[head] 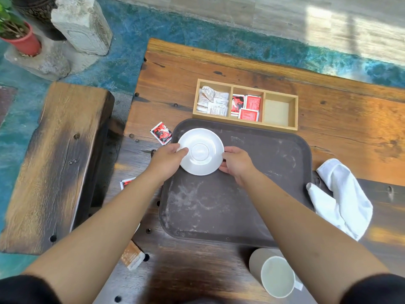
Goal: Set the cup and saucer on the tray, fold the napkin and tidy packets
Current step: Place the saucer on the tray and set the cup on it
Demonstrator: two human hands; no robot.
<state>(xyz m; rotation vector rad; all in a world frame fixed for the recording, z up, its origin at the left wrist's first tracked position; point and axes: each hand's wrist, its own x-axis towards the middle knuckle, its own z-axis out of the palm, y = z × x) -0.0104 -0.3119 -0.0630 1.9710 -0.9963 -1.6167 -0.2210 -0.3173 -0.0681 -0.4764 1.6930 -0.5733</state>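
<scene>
A white saucer (200, 151) sits at the far left corner of the dark brown tray (252, 194). My left hand (167, 161) grips its left rim and my right hand (236, 164) grips its right rim. A grey cup (272, 273) lies tilted on the table near the front edge, below the tray. A crumpled white napkin (341, 198) lies off the tray's right side. Loose packets lie left of the tray: a red one (161, 132), another red one (127, 183) partly hidden by my left arm, and a brown one (131, 257).
A wooden three-compartment box (245, 104) stands behind the tray, with white packets on the left, red packets in the middle, and the right compartment empty. A wooden bench (54, 163) runs along the table's left. A potted plant (19, 34) and a stone block (81, 23) stand on the floor.
</scene>
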